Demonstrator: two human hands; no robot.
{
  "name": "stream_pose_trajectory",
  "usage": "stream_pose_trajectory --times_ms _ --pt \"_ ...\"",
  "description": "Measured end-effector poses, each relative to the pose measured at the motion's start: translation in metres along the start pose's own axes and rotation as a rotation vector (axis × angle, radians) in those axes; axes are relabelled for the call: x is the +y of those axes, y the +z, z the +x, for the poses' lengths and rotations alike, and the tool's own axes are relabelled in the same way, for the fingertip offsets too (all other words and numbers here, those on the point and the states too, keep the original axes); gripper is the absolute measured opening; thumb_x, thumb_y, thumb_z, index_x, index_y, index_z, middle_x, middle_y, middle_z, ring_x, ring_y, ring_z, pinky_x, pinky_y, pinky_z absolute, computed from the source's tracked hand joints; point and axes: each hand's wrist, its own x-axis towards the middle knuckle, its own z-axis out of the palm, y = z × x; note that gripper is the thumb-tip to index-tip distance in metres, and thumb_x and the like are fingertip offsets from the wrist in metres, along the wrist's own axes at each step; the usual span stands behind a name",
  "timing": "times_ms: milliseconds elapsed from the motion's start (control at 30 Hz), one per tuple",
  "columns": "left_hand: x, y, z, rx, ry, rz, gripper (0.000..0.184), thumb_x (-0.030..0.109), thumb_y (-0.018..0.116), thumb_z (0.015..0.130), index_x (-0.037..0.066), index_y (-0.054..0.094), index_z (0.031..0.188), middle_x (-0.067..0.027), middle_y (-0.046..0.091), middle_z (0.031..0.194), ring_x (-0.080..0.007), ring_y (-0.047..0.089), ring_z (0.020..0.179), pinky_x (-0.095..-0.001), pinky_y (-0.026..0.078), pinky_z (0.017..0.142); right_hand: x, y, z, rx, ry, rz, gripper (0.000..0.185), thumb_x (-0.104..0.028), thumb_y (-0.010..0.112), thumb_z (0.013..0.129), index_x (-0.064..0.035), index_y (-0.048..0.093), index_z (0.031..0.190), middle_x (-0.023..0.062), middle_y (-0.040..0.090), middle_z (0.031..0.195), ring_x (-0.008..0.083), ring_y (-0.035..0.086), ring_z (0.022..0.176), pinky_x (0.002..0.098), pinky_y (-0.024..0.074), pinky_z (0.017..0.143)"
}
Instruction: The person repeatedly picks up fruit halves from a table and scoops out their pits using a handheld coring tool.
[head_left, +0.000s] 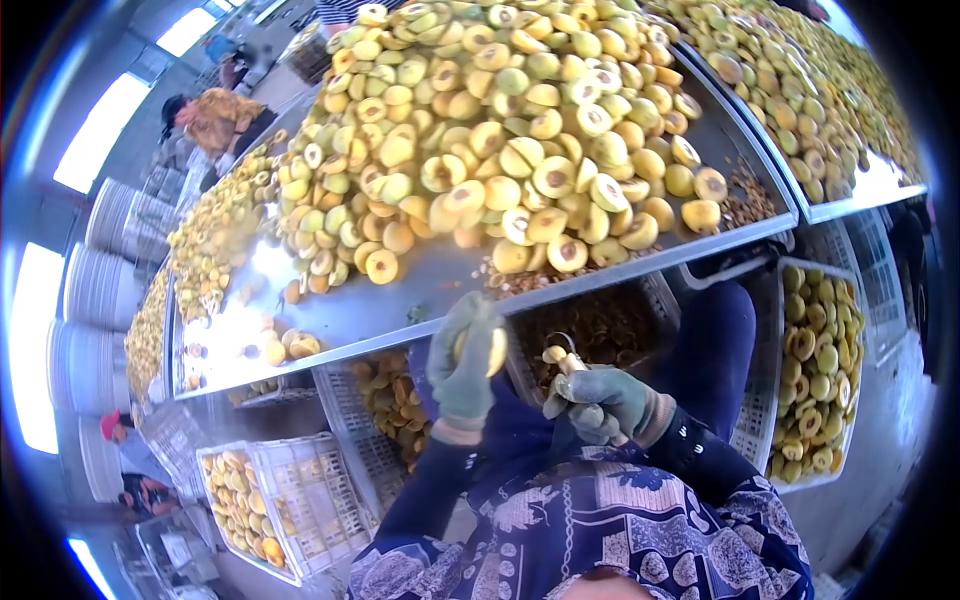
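My left hand [463,365], in a grey-green glove, is raised near the metal table's front edge. Its fingers are closed around a yellow peach half [497,352], mostly hidden by the glove. Lower and to the right, my gloved right hand [612,400] grips a pitting tool [572,364] with a pale handle and a thin curved metal loop at its tip. A small yellowish piece [553,354] shows beside the loop; whether it touches the tool I cannot tell. Beyond both hands, a large heap of halved peaches [500,140] covers much of the metal table [400,318].
Below the table edge, a crate of brown pits [600,325] sits between my knees. Crates of peach halves stand on the right [815,380] and left [300,500]. A second heaped table [815,208] adjoins at right. Other people [215,120] sit at the far left.
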Motion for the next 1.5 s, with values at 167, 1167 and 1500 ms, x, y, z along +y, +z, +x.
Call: stream_pose_trajectory --times_ms 167,1167,1500 --pt "0.031 -0.139 0.024 0.106 -0.138 0.343 0.031 0.002 0.062 0.09 -0.003 0.061 0.121 -0.0104 0.065 0.119 -0.0132 0.061 0.105 -0.0264 0.048 0.093 -0.01 -0.003 0.008 0.542 0.095 -0.319 0.021 -0.027 0.059 0.091 -0.0053 0.057 0.09 0.0013 0.051 0.063 0.009 0.045 0.044 0.0206 0.0342 0.035" --pt "-0.057 -0.306 0.381 -0.003 0.012 0.631 0.056 0.033 0.061 0.093 0.006 0.045 0.14 -0.0112 0.056 0.128 -0.0195 0.054 0.114 -0.032 0.042 0.097 -0.022 -0.003 0.084 0.867 0.066 -0.428 0.014 -0.017 0.059 0.092 -0.0079 0.067 0.098 0.0006 0.059 0.075 0.0109 0.057 0.063 0.0239 0.0461 0.056" --pt "-0.062 -0.202 0.267 -0.152 -0.02 0.615 0.068 0.026 0.067 0.089 0.003 0.034 0.144 -0.0104 0.058 0.121 -0.0161 0.056 0.104 -0.0281 0.047 0.089 0.009 -0.026 0.106 0.655 0.004 -0.327 0.021 -0.025 0.066 0.088 -0.0037 0.065 0.085 0.0048 0.061 0.064 0.013 0.054 0.051 0.0258 0.0428 0.046"
